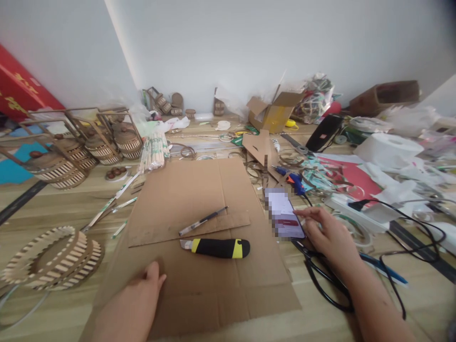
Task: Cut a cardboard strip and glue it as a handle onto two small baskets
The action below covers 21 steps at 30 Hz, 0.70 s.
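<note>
On the lower left of a flat cardboard sheet (pixel 228 289) rests my left hand (pixel 130 304). Two of its digits show slightly apart, with nothing seen in them; the rest are hidden. Ahead of it lie a yellow-and-black utility knife (pixel 221 248), its blade end to the left, and a pen (pixel 203 221). The pen lies across a narrow cardboard strip (pixel 228 224). My right hand (pixel 326 235) reaches to a smartphone (pixel 285 213) right of the sheet. One outstretched finger touches or nearly touches the right side of its lit screen; part of the phone is pixelated.
A striped woven basket (pixel 67 259) sits at left, with several lidded, handled baskets (pixel 101 145) behind. A blue glue gun (pixel 294 180), a power strip (pixel 359 213) and black cables (pixel 420 256) lie at right. Farther back are an open carton (pixel 278 109) and a paper roll (pixel 390 149).
</note>
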Each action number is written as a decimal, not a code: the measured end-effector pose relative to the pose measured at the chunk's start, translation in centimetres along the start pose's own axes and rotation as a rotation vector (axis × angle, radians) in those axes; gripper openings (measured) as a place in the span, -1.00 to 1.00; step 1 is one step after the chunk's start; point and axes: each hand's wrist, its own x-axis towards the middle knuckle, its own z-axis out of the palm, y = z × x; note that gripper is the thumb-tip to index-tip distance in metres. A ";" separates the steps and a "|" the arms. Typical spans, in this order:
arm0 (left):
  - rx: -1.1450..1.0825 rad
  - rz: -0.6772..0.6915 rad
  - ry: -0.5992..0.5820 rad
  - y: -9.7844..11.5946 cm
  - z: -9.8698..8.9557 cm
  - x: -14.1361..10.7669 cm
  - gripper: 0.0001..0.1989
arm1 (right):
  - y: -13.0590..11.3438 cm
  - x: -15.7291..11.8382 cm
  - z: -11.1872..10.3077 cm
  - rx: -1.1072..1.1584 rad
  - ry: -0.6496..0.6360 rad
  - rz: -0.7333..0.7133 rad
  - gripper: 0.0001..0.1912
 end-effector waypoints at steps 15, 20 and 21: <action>0.082 -0.047 -0.205 0.6 -1.8 0.2 -0.55 | 1.8 2.3 2.3 -0.123 0.029 -0.066 -0.89; 0.085 -0.037 -0.148 0.1 -0.5 0.4 -0.56 | 2.0 2.7 2.7 -0.123 0.004 -0.079 -0.88; 0.085 -0.035 -0.119 0.0 -0.2 0.4 -0.58 | 2.0 2.7 2.8 -0.120 0.001 -0.081 -0.87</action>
